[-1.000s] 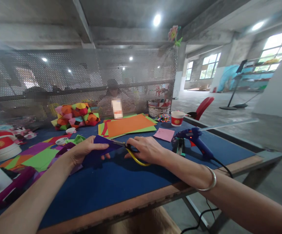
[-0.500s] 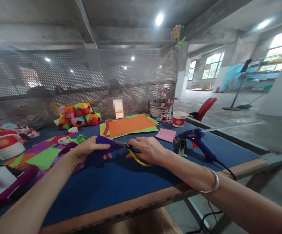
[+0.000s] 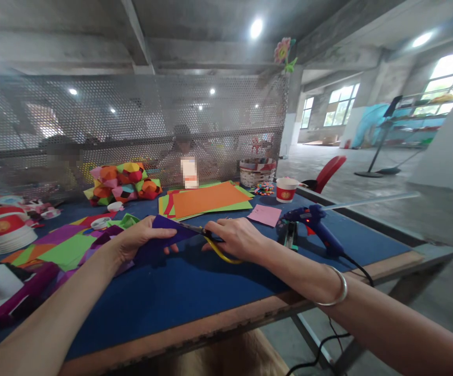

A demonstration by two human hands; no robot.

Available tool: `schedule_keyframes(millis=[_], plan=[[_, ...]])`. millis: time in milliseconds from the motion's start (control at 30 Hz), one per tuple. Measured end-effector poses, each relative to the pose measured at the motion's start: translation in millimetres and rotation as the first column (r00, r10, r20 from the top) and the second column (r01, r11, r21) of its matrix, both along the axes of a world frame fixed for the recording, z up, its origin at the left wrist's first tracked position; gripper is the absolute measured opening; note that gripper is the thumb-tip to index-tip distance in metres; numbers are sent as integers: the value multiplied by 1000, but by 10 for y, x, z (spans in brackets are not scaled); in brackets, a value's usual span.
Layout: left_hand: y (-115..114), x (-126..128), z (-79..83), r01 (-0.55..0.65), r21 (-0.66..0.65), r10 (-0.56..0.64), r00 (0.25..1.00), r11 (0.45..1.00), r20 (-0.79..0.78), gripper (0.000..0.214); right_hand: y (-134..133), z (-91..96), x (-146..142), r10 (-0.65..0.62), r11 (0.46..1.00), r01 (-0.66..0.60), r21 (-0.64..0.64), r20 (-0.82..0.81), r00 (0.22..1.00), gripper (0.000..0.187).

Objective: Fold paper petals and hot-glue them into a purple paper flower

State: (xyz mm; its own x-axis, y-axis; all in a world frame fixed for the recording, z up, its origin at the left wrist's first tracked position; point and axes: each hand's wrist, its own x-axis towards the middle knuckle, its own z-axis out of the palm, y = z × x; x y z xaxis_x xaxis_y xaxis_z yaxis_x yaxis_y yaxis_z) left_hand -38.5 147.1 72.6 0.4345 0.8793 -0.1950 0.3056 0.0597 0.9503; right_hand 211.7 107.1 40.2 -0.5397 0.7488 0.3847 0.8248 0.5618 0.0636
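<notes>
My left hand (image 3: 144,236) pinches a piece of dark purple paper (image 3: 164,226) between thumb and fingers, above the blue table top. In my right hand (image 3: 236,237) is a pair of scissors (image 3: 223,254) with yellow-edged handles, my fingers wrapped round the loops. The scissor blades point left and lie at the right tip of the purple paper; whether they have cut into it I cannot tell. Beyond my hands lies a stack of coloured sheets with an orange sheet (image 3: 206,199) on top. A small pink paper square (image 3: 264,214) rests beyond my right hand.
A blue glue gun (image 3: 320,227) with a trailing cord and a stapler (image 3: 290,235) lie right of my hand. Behind stand a paper cup (image 3: 286,190), a woven basket (image 3: 258,173) and folded paper balls (image 3: 124,183). Stacked cups (image 3: 5,232) and loose coloured papers (image 3: 68,250) occupy the left.
The view has shifted slightly. My hands, the purple paper and the scissors keep nearly the same positions relative to one another.
</notes>
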Motion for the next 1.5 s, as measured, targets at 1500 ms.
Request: schedule_keyframes(millis=[1500], plan=[[-5,21,-51,94,-7,-94,995,996,12,37,-36,-22,-21,22,998,-18,59,-65,998,53]])
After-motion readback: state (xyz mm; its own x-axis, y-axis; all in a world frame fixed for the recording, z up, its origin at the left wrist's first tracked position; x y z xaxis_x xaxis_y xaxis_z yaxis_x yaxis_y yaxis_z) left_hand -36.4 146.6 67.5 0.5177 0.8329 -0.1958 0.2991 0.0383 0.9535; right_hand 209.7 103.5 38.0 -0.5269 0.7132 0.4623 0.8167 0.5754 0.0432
